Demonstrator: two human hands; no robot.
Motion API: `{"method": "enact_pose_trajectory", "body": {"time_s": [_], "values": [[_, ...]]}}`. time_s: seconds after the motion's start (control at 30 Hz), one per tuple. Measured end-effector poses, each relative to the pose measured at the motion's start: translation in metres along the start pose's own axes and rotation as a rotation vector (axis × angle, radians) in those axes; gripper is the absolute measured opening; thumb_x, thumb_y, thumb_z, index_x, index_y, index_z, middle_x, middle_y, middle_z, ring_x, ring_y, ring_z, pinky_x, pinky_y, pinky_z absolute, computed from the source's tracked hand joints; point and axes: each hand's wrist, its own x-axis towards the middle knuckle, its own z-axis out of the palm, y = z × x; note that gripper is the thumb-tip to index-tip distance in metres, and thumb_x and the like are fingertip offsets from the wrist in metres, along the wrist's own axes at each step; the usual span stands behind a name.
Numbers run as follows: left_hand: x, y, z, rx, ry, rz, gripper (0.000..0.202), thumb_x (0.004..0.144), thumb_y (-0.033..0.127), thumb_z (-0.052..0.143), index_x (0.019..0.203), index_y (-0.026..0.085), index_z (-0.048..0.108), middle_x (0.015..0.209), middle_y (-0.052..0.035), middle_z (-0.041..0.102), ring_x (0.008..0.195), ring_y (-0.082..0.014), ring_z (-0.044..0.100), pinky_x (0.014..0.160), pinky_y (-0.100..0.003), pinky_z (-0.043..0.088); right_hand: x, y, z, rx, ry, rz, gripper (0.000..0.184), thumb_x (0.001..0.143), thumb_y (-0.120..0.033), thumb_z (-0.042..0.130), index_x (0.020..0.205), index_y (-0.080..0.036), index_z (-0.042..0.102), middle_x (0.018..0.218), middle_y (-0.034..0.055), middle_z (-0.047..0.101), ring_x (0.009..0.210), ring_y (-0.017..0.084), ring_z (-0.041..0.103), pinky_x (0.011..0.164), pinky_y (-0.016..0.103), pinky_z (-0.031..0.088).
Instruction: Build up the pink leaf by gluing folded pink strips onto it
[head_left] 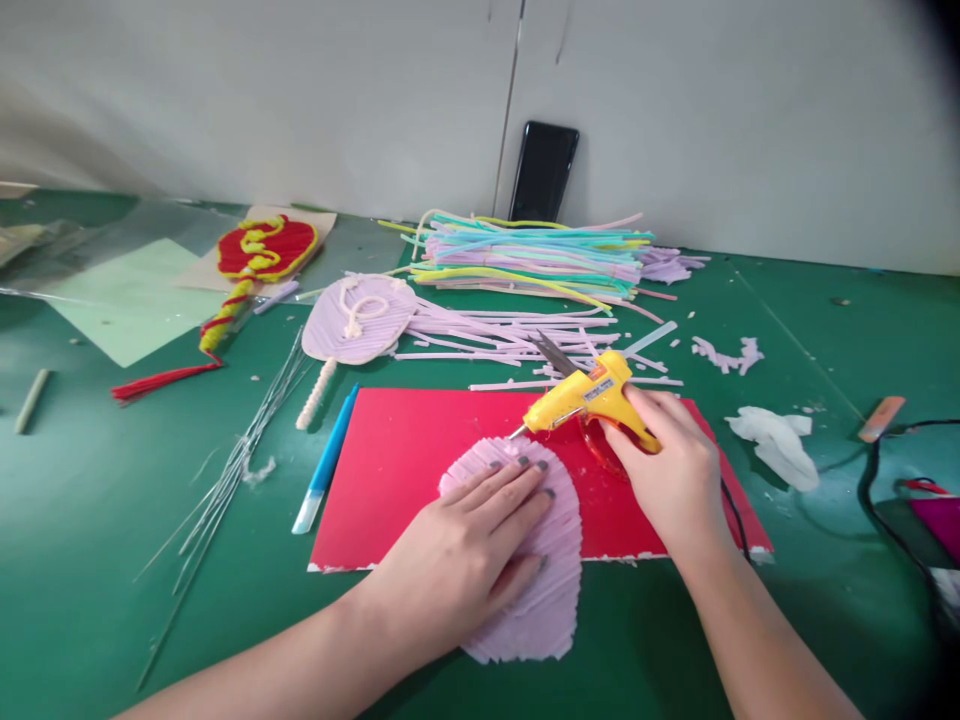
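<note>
A pale purple oval panel, ridged with strips laid side by side, lies partly on a red board and partly on the table. My left hand rests flat on the panel, fingers stretched out. Wrapped in my right hand is a yellow hot glue gun, its metal nozzle at the panel's far edge. A clear glue stick sticks out of its back. Behind the gun lie scissors with red handles, partly covered by it.
Beyond the board are loose purple pipe cleaners, a multicoloured bundle, and a small purple fan. A red fan, thin wires and a blue pen lie left. A phone leans on the wall; crumpled tissue and a black cable are right.
</note>
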Motion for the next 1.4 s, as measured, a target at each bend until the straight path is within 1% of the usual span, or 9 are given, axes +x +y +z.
{"method": "enact_pose_trajectory", "body": {"time_s": [0.3, 0.5, 0.9, 1.03, 1.17, 1.27, 1.33, 1.4], "values": [[0.001, 0.0, 0.0, -0.006, -0.017, -0.006, 0.044, 0.092, 0.032, 0.043, 0.132, 0.014, 0.048, 0.14, -0.0063, 0.047, 0.129, -0.0225, 0.042, 0.107, -0.04, 0.039, 0.0, 0.001, -0.002, 0.019, -0.004, 0.016, 0.031, 0.08, -0.015, 0.059, 0.111, -0.016, 0.063, 0.1, 0.0105, 0.066, 0.092, 0.024, 0.062, 0.079, 0.035, 0.052], [0.001, 0.0, 0.001, 0.014, -0.02, -0.002, 0.045, 0.092, 0.032, 0.043, 0.132, 0.014, 0.048, 0.141, -0.0053, 0.044, 0.129, -0.0228, 0.042, 0.106, -0.04, 0.041, 0.0, 0.001, -0.004, 0.009, -0.005, 0.018, 0.031, 0.081, -0.016, 0.059, 0.111, -0.017, 0.063, 0.101, 0.0103, 0.066, 0.093, 0.024, 0.062, 0.081, 0.036, 0.052], [0.001, 0.001, 0.0, 0.012, -0.005, -0.004, 0.044, 0.091, 0.031, 0.044, 0.131, 0.013, 0.048, 0.139, -0.0061, 0.047, 0.128, -0.0229, 0.044, 0.105, -0.04, 0.042, 0.0, 0.002, -0.004, -0.006, 0.008, 0.014, 0.03, 0.081, -0.017, 0.059, 0.11, -0.016, 0.063, 0.1, 0.0103, 0.066, 0.092, 0.024, 0.063, 0.079, 0.034, 0.052], [0.001, 0.0, 0.0, 0.015, -0.004, -0.004, 0.044, 0.091, 0.032, 0.044, 0.131, 0.014, 0.049, 0.139, -0.0058, 0.047, 0.128, -0.0227, 0.045, 0.105, -0.039, 0.042, 0.001, 0.003, -0.003, -0.009, 0.022, 0.02, 0.029, 0.081, -0.019, 0.058, 0.109, -0.018, 0.063, 0.098, 0.0093, 0.066, 0.091, 0.023, 0.063, 0.08, 0.035, 0.051], [0.001, -0.001, 0.0, 0.015, 0.001, -0.001, 0.044, 0.091, 0.032, 0.045, 0.13, 0.014, 0.049, 0.138, -0.007, 0.049, 0.127, -0.0241, 0.046, 0.104, -0.04, 0.043, 0.002, 0.008, -0.002, -0.037, 0.038, 0.071, 0.031, 0.08, -0.025, 0.06, 0.109, -0.017, 0.063, 0.097, 0.01, 0.065, 0.088, 0.023, 0.062, 0.079, 0.035, 0.051], [0.0, 0.0, -0.002, -0.015, 0.046, 0.028, 0.041, 0.092, 0.03, 0.045, 0.129, 0.016, 0.05, 0.135, -0.0059, 0.053, 0.124, -0.023, 0.049, 0.104, -0.039, 0.043, 0.003, 0.018, -0.001, -0.082, 0.078, 0.124, 0.036, 0.077, -0.031, 0.062, 0.11, -0.017, 0.062, 0.095, 0.0101, 0.063, 0.087, 0.025, 0.061, 0.077, 0.038, 0.051], [-0.002, 0.0, -0.006, -0.05, 0.124, 0.054, 0.035, 0.092, 0.026, 0.045, 0.125, 0.017, 0.053, 0.129, -0.0042, 0.059, 0.12, -0.0201, 0.053, 0.104, -0.036, 0.043, 0.003, 0.025, 0.0, -0.104, 0.122, 0.173, 0.038, 0.075, -0.034, 0.063, 0.109, -0.017, 0.061, 0.094, 0.0102, 0.061, 0.087, 0.026, 0.06, 0.076, 0.04, 0.051], [-0.003, -0.002, -0.01, -0.066, 0.213, 0.022, 0.027, 0.092, 0.02, 0.045, 0.116, 0.018, 0.058, 0.117, -0.0036, 0.066, 0.11, -0.0178, 0.059, 0.096, -0.034, 0.046, 0.003, 0.033, 0.002, -0.122, 0.148, 0.246, 0.04, 0.074, -0.036, 0.064, 0.108, -0.015, 0.062, 0.094, 0.0117, 0.059, 0.087, 0.027, 0.059, 0.076, 0.043, 0.05]]}}
